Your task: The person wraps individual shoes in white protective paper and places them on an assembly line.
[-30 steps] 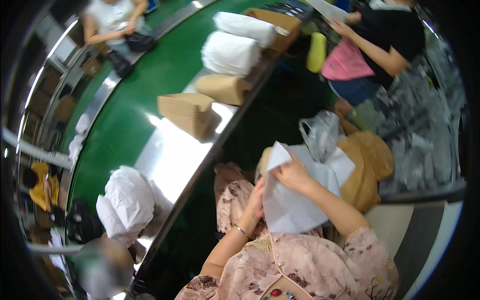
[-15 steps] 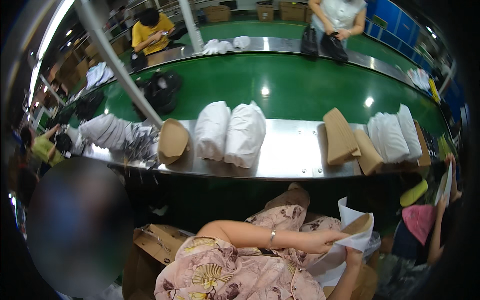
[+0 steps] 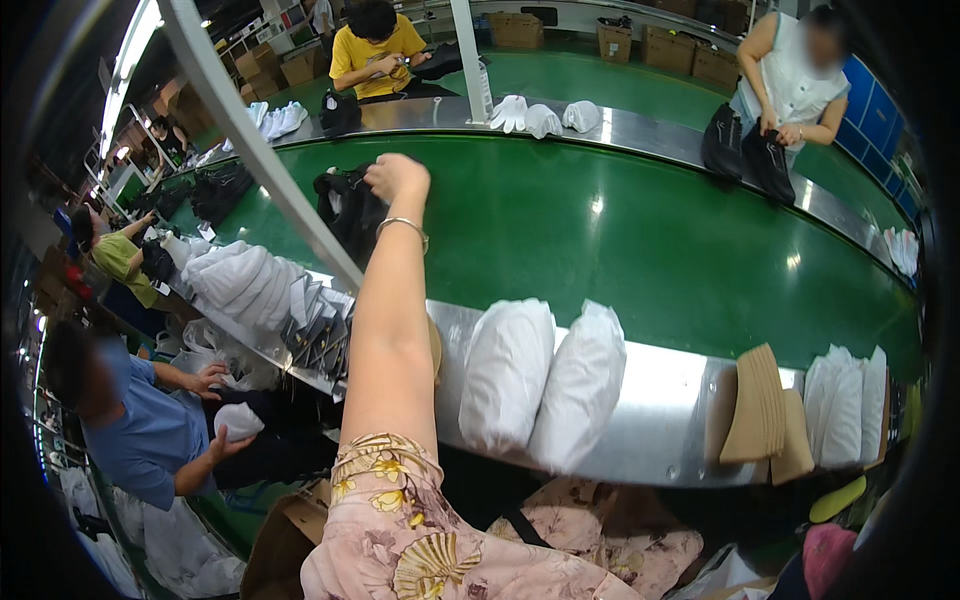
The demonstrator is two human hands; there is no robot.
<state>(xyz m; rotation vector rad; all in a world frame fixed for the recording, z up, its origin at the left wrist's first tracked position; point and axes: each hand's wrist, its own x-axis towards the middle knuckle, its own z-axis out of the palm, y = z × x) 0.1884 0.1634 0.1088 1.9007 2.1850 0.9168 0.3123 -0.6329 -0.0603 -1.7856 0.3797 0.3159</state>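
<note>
Left of centre in the upper half of the frame, a worker's left hand (image 3: 402, 178) reaches to black shoes (image 3: 342, 205) on a green conveyor belt (image 3: 500, 220), fingers bent at their upper edge; whether they pinch the shoes cannot be told. The right hand is out of view, its state unknown. Near centre, two white wrapped bundles (image 3: 507, 375) lie side by side on a metal ledge (image 3: 655, 410), with ribbed brown pieces (image 3: 757, 405) at lower right. Across the belt, a co-worker in yellow (image 3: 375, 62) works at upper left, while a person in white (image 3: 800, 90) handles a dark pair of footwear (image 3: 767, 165) at upper right.
</note>
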